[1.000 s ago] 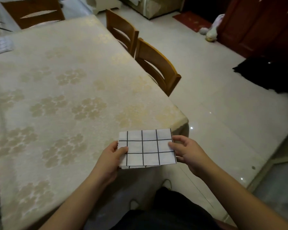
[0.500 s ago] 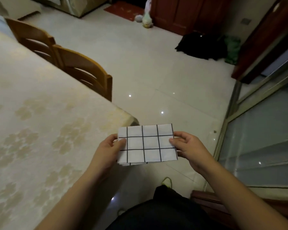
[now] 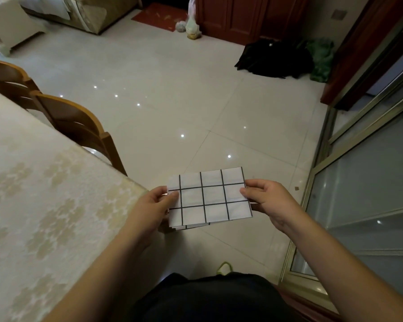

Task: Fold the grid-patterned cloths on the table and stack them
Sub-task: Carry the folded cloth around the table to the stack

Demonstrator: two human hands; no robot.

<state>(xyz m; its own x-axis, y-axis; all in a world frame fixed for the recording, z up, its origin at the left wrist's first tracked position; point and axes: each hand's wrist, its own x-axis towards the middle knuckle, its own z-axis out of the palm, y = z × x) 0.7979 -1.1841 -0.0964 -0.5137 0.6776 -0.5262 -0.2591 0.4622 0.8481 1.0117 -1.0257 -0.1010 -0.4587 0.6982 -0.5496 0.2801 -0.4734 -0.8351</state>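
Grid-patterned cloths (image 3: 209, 198), folded into one flat stack, are held in the air off the table's (image 3: 44, 205) near right corner, above the tiled floor (image 3: 172, 89). In the head view, the left hand (image 3: 153, 206) grips the stack's left edge, thumb on top and fingers underneath. The right hand (image 3: 264, 199) grips the right edge the same way, thumb pressed on the top layer. Several layer edges show along the stack's near side. The table carries a cream cloth with a pale flower pattern. Two wooden chairs (image 3: 79, 126) stand along its right edge. A dark heap (image 3: 275, 59) lies on the floor far off beside a red-brown cabinet (image 3: 242, 17).
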